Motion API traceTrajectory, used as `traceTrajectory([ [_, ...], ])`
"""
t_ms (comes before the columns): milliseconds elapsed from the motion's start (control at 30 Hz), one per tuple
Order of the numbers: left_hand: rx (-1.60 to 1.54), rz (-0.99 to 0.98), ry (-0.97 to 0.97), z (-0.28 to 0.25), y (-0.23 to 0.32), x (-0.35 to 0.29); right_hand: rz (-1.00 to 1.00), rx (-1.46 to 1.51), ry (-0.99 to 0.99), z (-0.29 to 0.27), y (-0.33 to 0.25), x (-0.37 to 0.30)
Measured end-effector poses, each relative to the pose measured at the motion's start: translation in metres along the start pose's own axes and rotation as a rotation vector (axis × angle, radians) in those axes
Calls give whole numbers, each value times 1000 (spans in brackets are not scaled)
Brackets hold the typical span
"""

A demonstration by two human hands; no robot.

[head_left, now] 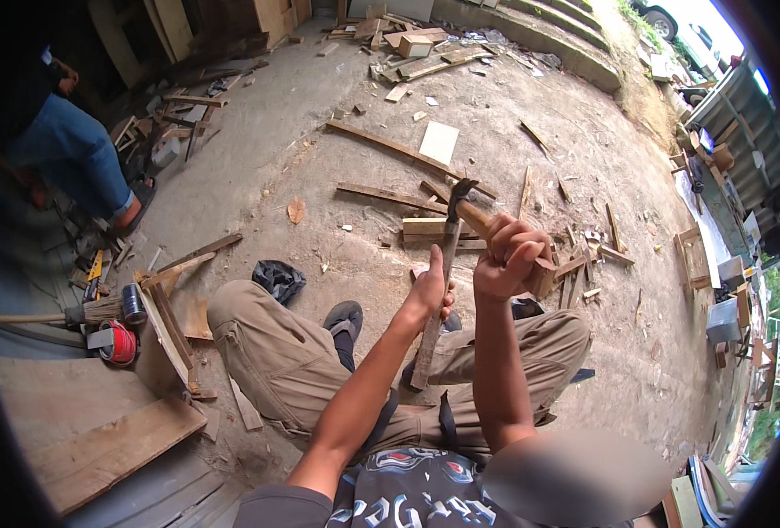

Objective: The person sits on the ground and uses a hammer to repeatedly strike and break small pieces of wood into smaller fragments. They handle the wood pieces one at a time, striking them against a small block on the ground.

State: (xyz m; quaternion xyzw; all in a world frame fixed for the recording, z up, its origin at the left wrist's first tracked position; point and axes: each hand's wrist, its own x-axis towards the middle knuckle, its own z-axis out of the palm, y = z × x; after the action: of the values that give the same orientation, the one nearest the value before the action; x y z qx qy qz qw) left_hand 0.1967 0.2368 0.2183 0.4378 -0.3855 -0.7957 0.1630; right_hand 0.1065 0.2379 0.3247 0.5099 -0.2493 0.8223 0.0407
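My right hand [515,257] is closed around the wooden handle of a claw hammer [473,216]. The hammer's dark metal head meets the upper end of a narrow wooden strip [429,345]; whether a nail sits there is too small to tell. Wrapped round the strip's middle is my left hand [431,289], its thumb lying along the wood. The strip stands tilted between my bent knees, its lower end near my lap. Just beyond my hands, short wooden blocks [425,226] and long battens [390,195] lie on the ground.
At the left a person in jeans [73,145] stands near scrap wood. A wooden frame [165,330], a brush [99,310], a red reel [119,344] and a plank [121,449] lie left of me. A black plastic bag [278,280] rests by my knee. More scrap wood [434,62] is piled far ahead.
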Motion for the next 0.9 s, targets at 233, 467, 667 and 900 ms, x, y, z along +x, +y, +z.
traceTrajectory([
  [233, 180, 102, 136, -20, -26, 24, 172, 193, 11, -30, -20, 36],
  [467, 70, 411, 180, -38, -2, 21, 447, 372, 97, -60, -41, 34],
  [667, -31, 508, 81, -27, 15, 1, 666, 441, 169, -81, -43, 19],
  [900, 8, 421, -73, -26, 8, 6, 712, 446, 134, -100, -45, 18],
])
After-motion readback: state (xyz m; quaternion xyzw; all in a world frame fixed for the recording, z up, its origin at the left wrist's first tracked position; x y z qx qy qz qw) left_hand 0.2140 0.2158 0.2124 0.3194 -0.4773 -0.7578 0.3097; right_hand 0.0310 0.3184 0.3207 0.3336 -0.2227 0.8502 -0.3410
